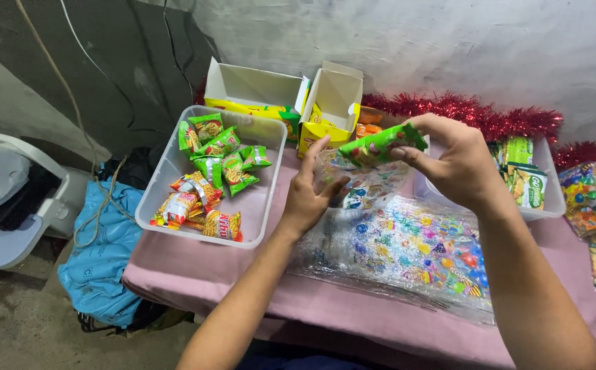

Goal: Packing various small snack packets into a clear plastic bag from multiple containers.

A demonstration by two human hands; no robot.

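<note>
- Two hands at work over a pink-covered table (195,270), both raised just above the clear printed bags.
- Right hand (459,164): clenched on a green snack packet (380,145), thumb and fingertips pinching its right end. The packet juts out leftward from the grip, long axis near level with a slight rise to the right, its free end pointing at the left hand.
- Left hand (308,199): fingers spread and curled, touching the mouth of one clear printed bag (353,181). Whether it pinches the film or only steadies it cannot be told.
- Key relation: the packet hangs just above and to the right of the bag mouth, its free left end nearest the opening. The right hand carries it; the left hand is nearer the bag.
- Stack of clear printed bags (414,253): lying flat on the table beneath both hands, patterned in many colours.
- Clear plastic tub (257,226): left of the left hand, holding green and orange-red snack packets, well apart from the grip.
- Open yellow cartons (332,96): behind the tub, against the wall.
- Red tinsel (476,113): along the wall behind the right hand.
- Second clear tub (541,205): behind the right wrist, holding more green packets.
</note>
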